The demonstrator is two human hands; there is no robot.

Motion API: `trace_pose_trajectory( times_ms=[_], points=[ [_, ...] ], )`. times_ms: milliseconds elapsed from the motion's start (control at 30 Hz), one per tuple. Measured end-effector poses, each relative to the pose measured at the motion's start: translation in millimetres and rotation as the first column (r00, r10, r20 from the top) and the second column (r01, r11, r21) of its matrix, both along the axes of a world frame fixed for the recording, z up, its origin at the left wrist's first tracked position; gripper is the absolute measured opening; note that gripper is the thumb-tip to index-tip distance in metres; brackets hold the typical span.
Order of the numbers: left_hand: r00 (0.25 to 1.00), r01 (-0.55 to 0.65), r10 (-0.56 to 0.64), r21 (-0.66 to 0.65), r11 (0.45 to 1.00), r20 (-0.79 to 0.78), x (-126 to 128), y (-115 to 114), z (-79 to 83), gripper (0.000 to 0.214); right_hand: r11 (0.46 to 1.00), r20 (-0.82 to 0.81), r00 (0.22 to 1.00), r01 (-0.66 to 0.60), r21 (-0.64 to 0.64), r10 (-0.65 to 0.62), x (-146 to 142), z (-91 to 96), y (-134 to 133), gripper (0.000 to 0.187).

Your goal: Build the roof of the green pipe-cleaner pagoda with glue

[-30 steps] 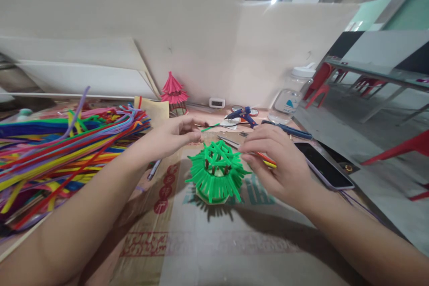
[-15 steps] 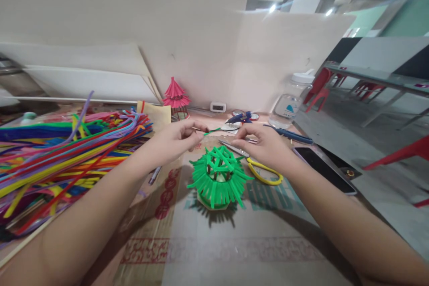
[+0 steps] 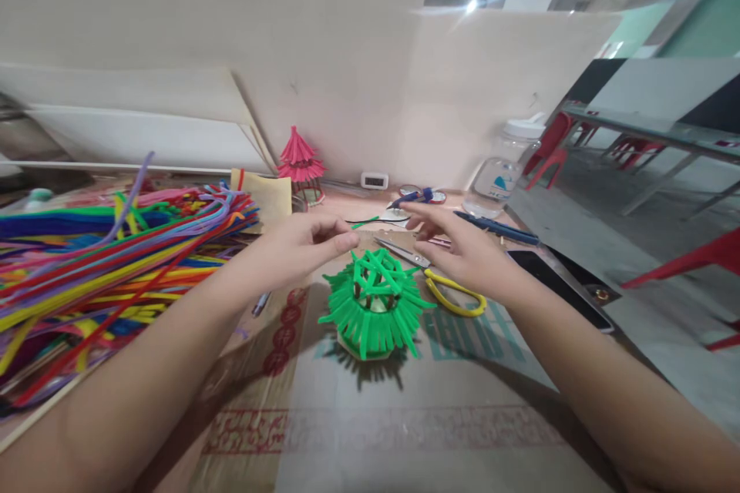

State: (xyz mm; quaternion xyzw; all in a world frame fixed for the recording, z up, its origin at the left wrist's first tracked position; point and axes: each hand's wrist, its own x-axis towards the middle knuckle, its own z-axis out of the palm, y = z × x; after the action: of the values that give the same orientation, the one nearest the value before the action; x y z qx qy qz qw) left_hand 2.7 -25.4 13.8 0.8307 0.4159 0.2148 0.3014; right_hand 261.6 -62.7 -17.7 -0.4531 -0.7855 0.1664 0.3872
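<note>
A green pavilion model made of pipe cleaners stands on the cardboard, between my forearms. My left hand hovers at its upper left, thumb stretched out and fingers loosely bent, with nothing visible in it. On the other side, my right hand is open, fingers apart, above the yellow-handled scissors. The scissors' blades point toward the model's top. A short green pipe cleaner piece lies behind the model, beside a thin black cord. A blue glue gun rests farther back.
Colourful pipe cleaners are heaped at the left. A smaller pink pavilion stands by the wall, near a white digital clock. At the right are a clear water bottle, a blue cutter-like tool and a phone.
My right hand's fingers have spread and lifted from a pinch. My left hand's thumb has straightened, and its fingers no longer meet the green piece. The view has shifted slightly.
</note>
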Motion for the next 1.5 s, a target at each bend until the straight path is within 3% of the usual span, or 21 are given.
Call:
trace_pose_trajectory(
  times_ms=[133,367,567,633,733,900,1033,1167,1300,1500],
  points=[
    [0.998,0.060,-0.060,0.021,0.998,-0.004,-0.7,0.5,-4.8,0.050,0.979,0.012,0.994,-0.109,-0.174,0.113,-1.8,-4.3,2.9,0.021],
    [0.980,0.174,-0.162,-0.107,0.979,0.117,3.6,-0.7,-9.8,0.047,0.973,-0.122,0.979,-0.179,-0.146,0.162,-20.2,-18.0,5.7,0.028],
    [0.962,0.191,-0.146,-0.181,0.965,0.232,12.1,-7.5,-8.6,0.038,0.962,-0.221,0.960,-0.211,-0.174,0.171,-25.7,-21.5,4.2,0.021],
    [0.951,0.182,-0.123,-0.189,0.965,0.285,14.3,-12.8,-6.5,0.033,0.975,-0.212,0.961,-0.199,-0.095,0.176,-25.2,-17.2,0.8,0.020],
    [0.943,0.108,-0.048,-0.166,0.980,0.330,15.3,-20.4,-2.0,0.029,0.977,-0.126,0.974,-0.170,0.130,0.186,-23.0,-8.7,-5.6,0.022],
    [0.978,0.051,-0.035,-0.074,0.996,0.207,12.2,-24.2,4.6,0.027,0.906,0.091,0.993,-0.104,0.410,0.073,-20.5,-6.0,-10.7,0.018],
    [0.998,0.048,-0.047,-0.022,0.999,0.040,14.3,-25.6,8.4,0.024,0.893,0.155,0.987,-0.107,0.437,0.042,-22.9,-11.1,-11.0,0.018],
    [0.997,0.069,-0.068,0.012,0.998,-0.032,16.8,-27.8,11.4,0.022,0.894,0.177,0.984,-0.112,0.434,0.037,-24.3,-11.0,-12.7,0.019],
    [0.995,0.091,-0.090,0.024,0.996,-0.037,16.6,-27.7,11.3,0.021,0.893,0.189,0.980,-0.133,0.430,0.055,-23.9,-10.6,-13.6,0.020],
    [0.996,0.081,-0.082,0.030,0.996,0.031,18.6,-27.6,7.1,0.018,0.846,0.184,0.981,-0.142,0.514,0.053,-26.0,-12.6,-14.5,0.022]
  ],
)
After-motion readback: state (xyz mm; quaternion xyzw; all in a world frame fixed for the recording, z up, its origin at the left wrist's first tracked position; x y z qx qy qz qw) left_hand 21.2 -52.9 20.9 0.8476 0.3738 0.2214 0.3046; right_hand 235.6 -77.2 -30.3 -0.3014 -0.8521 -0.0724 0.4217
